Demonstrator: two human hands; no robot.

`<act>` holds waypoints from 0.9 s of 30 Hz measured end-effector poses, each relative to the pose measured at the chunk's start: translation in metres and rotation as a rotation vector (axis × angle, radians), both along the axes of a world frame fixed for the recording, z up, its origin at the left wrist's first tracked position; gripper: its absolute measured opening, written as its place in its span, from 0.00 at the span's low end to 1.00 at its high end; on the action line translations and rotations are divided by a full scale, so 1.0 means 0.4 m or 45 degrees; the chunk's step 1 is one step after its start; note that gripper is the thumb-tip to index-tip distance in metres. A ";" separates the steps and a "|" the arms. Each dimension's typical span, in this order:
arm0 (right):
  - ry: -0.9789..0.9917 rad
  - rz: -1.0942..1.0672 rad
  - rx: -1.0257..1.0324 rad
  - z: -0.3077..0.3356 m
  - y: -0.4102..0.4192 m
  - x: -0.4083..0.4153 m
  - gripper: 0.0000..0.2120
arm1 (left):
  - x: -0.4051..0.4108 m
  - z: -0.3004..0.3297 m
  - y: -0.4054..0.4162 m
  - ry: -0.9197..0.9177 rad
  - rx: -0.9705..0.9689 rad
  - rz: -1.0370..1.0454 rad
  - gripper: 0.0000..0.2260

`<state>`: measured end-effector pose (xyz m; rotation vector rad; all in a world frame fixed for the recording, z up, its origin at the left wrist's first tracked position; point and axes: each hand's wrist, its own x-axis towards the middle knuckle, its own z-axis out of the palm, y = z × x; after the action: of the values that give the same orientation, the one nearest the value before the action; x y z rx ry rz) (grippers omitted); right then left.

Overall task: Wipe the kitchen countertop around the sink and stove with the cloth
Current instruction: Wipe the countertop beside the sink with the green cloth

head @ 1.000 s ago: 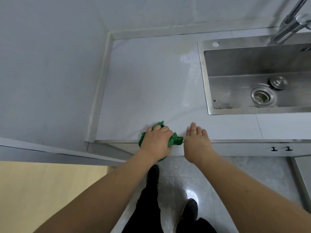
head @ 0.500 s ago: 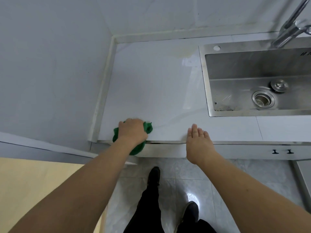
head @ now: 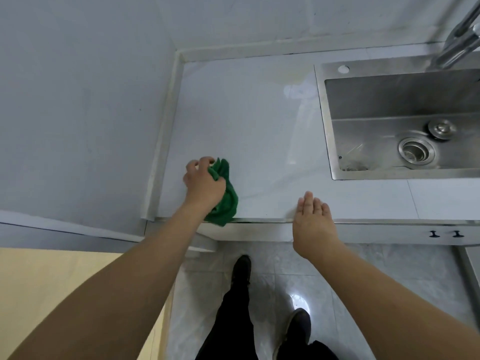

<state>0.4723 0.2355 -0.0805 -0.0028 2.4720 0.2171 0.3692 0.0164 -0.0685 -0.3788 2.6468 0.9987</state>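
Since the frame half a second ago, my left hand (head: 204, 184) has carried the green cloth (head: 225, 197) up from the front edge onto the countertop (head: 259, 126), and the cloth now trails out to the right of and below the hand instead of bunching beneath it. My fingers are curled round its upper end, gripping it; its lower end overhangs the metal front edge at lower centre-left of the frame. My right hand (head: 313, 224) keeps its position at the front edge, right of centre, fingers straight and together, holding nothing; whether the palm bears on the edge cannot be determined. The countertop is a pale, glossy slab with a raised lip along its left and rear sides, meeting grey walls at upper left. A stainless sink (head: 327, 136) is set into it at right of frame, with an open drain (head: 416, 152), a loose stopper (head: 441, 129) beside the drain, and a faucet (head: 461, 35) at upper right. Below the edge, two dark cabinet knobs (head: 444, 233) show at lower right, and glossy floor tiles (head: 376, 268) fill the bottom of the frame.
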 end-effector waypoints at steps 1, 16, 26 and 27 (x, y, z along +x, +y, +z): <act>0.003 -0.006 -0.007 0.000 0.000 -0.001 0.39 | 0.004 -0.015 -0.005 -0.105 -0.293 -0.078 0.22; 0.089 -0.114 -0.490 0.035 0.103 -0.012 0.35 | 0.035 -0.020 0.132 0.160 0.131 -0.040 0.17; 0.129 -0.067 -0.308 0.007 0.114 -0.001 0.35 | 0.131 -0.107 0.124 0.241 -0.711 -1.214 0.31; 0.140 -0.062 -0.317 0.006 0.116 -0.002 0.35 | 0.128 -0.116 0.117 0.395 -0.713 -1.288 0.28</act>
<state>0.4713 0.2821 -0.0782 -0.0378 2.5891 -0.1152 0.4204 0.0631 -0.1150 1.0005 2.7350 -0.0139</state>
